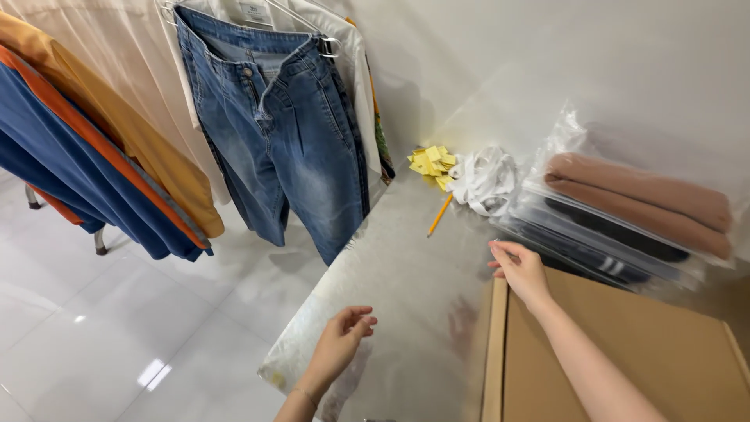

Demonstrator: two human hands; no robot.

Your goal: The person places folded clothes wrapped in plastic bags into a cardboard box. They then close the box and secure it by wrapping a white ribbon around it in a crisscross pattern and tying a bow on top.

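My right hand (520,269) rests with loosely curled fingers on the far left corner of a flat brown cardboard box (641,352) lying on the metal table (406,258). My left hand (341,337) hovers open over the table's near left edge, holding nothing. Just beyond my right hand lies a stack of clear plastic bags (625,227) with folded clothes inside, brown on top and dark ones beneath.
A yellow pencil (440,214), small yellow paper tags (432,164) and a bundle of white ribbon (486,181) lie at the table's far end. Blue jeans (289,133) and orange, blue and white garments (101,133) hang on a rack at left over a white tiled floor (117,328).
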